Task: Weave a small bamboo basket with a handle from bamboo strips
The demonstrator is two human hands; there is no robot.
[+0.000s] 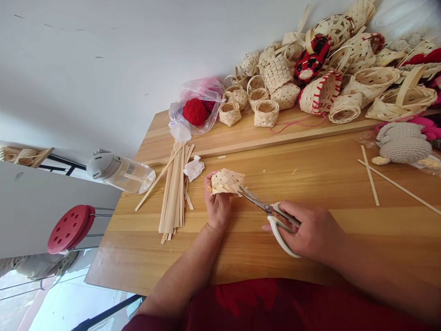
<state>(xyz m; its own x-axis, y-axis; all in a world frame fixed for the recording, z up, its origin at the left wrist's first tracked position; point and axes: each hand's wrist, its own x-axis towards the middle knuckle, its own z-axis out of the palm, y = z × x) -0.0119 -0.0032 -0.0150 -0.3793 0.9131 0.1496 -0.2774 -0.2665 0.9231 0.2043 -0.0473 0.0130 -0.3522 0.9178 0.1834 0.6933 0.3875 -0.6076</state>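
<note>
My left hand (219, 209) is closed around a small woven basket (227, 180) made of pale wood strips, held above the wooden table. The fingers behind the basket are partly hidden. My right hand (312, 230) grips a pair of scissors (270, 209) with white handles, its fingers in the loops. The blades point left, and their tips meet the basket's right edge. The handles are spread apart. To the left of my left hand lies a bundle of flat wood strips (173, 193), with a crumpled white scrap (194, 169) beside it.
A clear bottle (120, 171) lies at the table's left edge. Along the back are a bag with red yarn (195, 112) and many woven baskets (266, 113). At right sit a grey crocheted piece (403, 142) and loose strips (370, 177). A red stool (69, 228) stands beyond the table (138, 257).
</note>
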